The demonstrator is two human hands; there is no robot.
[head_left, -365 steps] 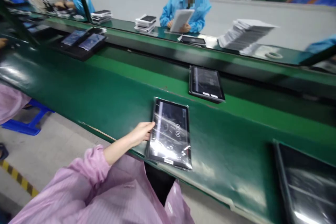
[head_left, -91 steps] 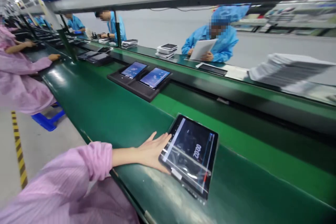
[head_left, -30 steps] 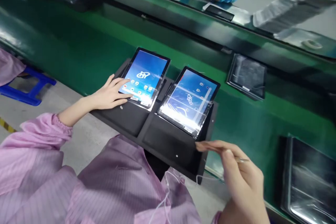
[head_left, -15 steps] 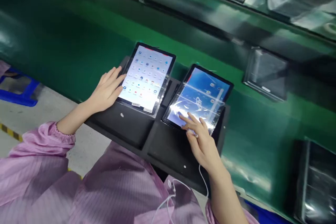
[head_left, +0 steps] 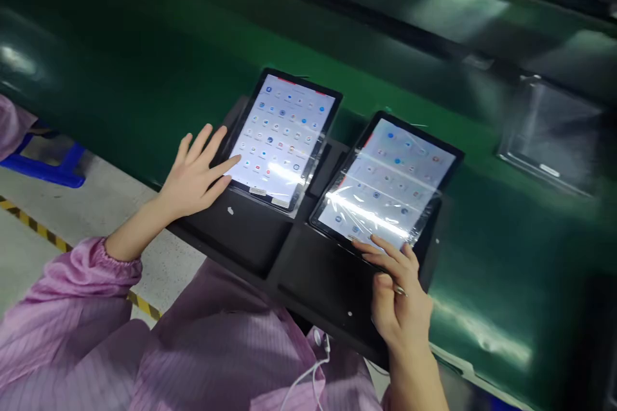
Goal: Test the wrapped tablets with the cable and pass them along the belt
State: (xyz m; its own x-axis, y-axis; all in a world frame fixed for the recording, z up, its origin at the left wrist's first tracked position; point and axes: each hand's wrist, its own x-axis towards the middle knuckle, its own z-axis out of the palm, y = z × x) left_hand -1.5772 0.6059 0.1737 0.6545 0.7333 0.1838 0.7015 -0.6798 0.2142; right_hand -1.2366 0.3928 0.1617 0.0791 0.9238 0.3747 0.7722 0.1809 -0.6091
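Two lit tablets lie side by side on a black tray (head_left: 229,231) with recesses. The left tablet (head_left: 284,135) shows a grid of app icons on white. Beside its left edge my left hand (head_left: 190,176) is open, fingers spread, the index fingertip at the screen edge. On the right tablet (head_left: 385,173), blurred icons show under a glossy film. My right hand (head_left: 402,289) is at that tablet's lower edge, fingertips over the bottom of the screen. Between its thumb and curled fingers pokes a small shiny metal tip, apparently an earphone plug (head_left: 400,291).
A white earphone cable (head_left: 308,372) hangs over my pink smock. On the green bench (head_left: 144,77), another dark tablet in clear film (head_left: 552,131) lies at the right. A blue stool (head_left: 45,164) stands at the left, near floor tape (head_left: 33,228).
The right tablet's screen went from a blue home screen to a pale icon page. My right hand drew down toward its lower edge. My left fingers spread wider. The view shifted.
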